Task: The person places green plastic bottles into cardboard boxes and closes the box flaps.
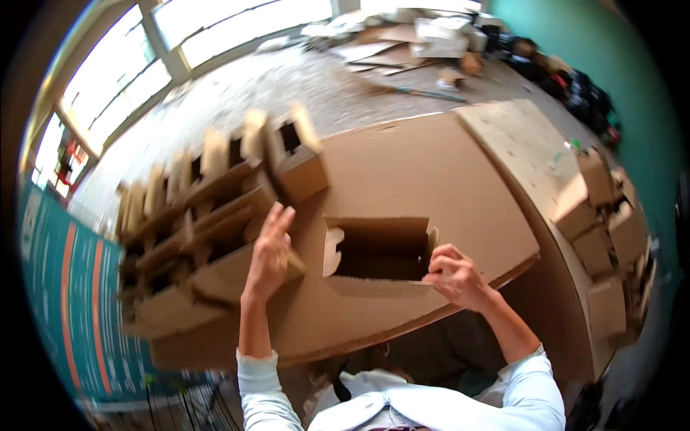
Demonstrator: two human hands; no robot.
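An open-topped brown cardboard box point(377, 228) stands in front of me on a cardboard-covered table point(424, 161). Its left end shows a flap with a notched edge. My right hand point(458, 279) is closed, fingers curled and pinching the box's right end near the front corner. To the left of the box, my left hand point(269, 253) is raised with its fingers stretched out, holding nothing. It is nearest to the rows of similar cardboard boxes point(172, 312) packed together on the table's left side. Whether it touches any of them, I cannot tell.
A wooden board point(525, 136) runs along the table's right side. Beyond it are stacked cardboard boxes point(593, 248). A teal patterned panel point(79, 302) stands at left. Across the floor lie a broom point(424, 93), flattened cardboard point(384, 54) and dark bags point(586, 93).
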